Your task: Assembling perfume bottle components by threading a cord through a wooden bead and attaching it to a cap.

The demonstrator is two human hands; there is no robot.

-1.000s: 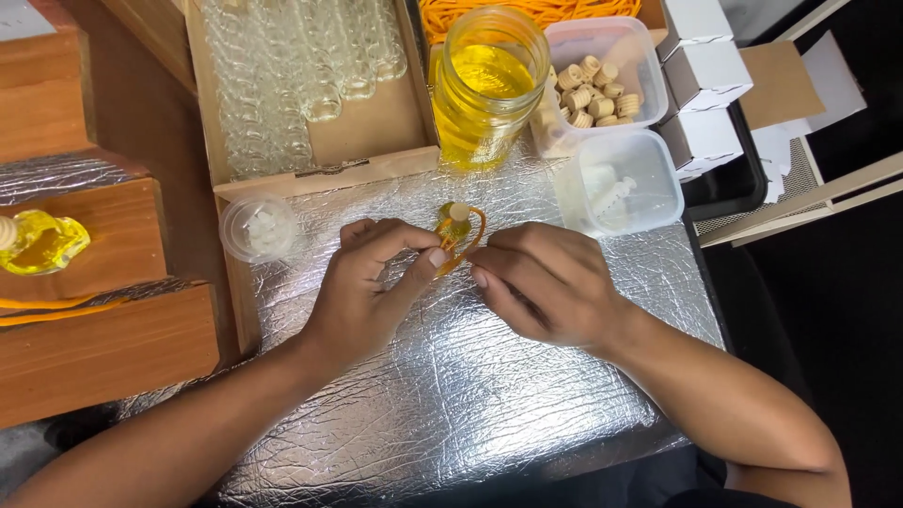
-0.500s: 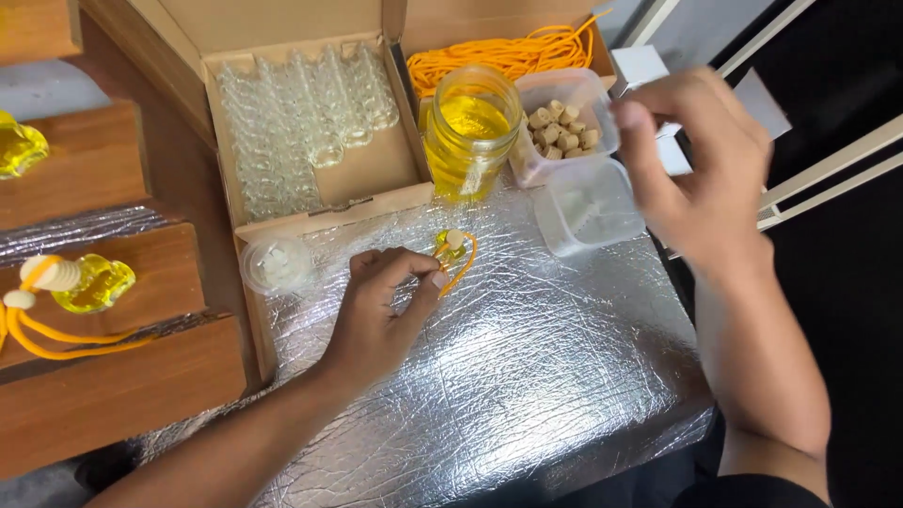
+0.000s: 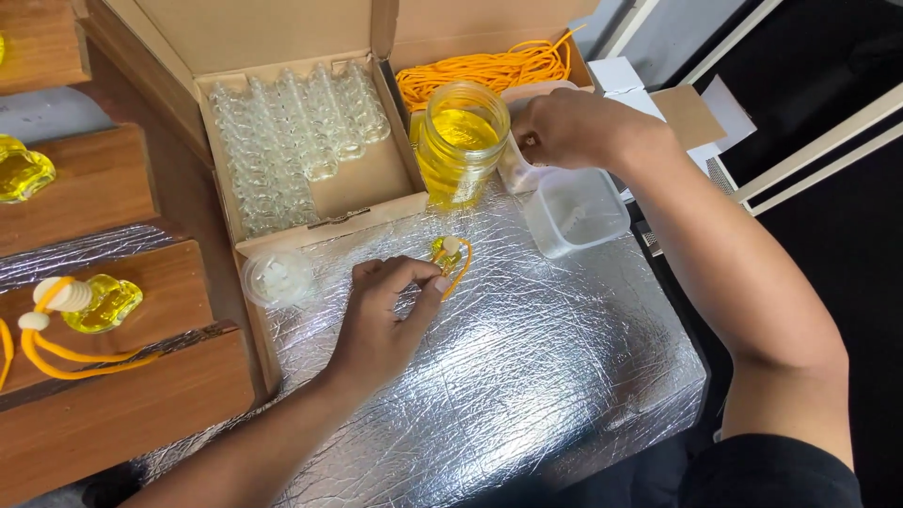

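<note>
Two fingertips of my left hand (image 3: pixel 381 315) pinch the small yellow bottle (image 3: pixel 446 254) on the foil sheet (image 3: pixel 489 376), at one o'clock from my palm. My right hand (image 3: pixel 564 127), fingers curled together, dips into the tub (image 3: pixel 515 165) at twelve o'clock; what it holds I cannot tell.

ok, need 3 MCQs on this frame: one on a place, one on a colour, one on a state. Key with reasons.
1. Where is the right hand?
A. flat on the foil
B. at the clear plastic tub behind the glass jar
C. on the wooden blocks

2. What colour is the liquid in the open glass jar?
A. yellow
B. blue
C. clear

3. How does the left hand meet the small yellow bottle with the orange cord?
A. fingertips at it, bottle on the silver foil mat
B. lifted overhead
C. far apart

Key: 1 B, the hand reaches over the tub's rim; 2 A, the jar glows yellow; 3 A, the bottle rests on foil at the fingertips.
</note>
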